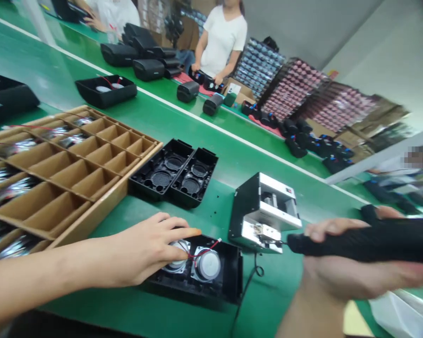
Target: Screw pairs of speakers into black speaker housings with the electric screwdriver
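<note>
My left hand (151, 249) lies on a silver speaker driver (178, 263) set in a black plastic speaker housing (218, 281) near the table's front edge; its fingers are curved over the driver. A second driver (207, 265) with red wire sits beside it. My right hand (341, 263) is wrapped round a black electric screwdriver (366, 241), whose tip points at the slot of a small black-and-silver screw feeder box (264, 211).
A cardboard divider tray (91, 159) with shiny drivers stands at the left. Two black housings (174, 173) lie behind my hand on the green belt (232, 155). Across it a person in white (222, 40) handles black speakers; stacked trays (292, 89) stand further back.
</note>
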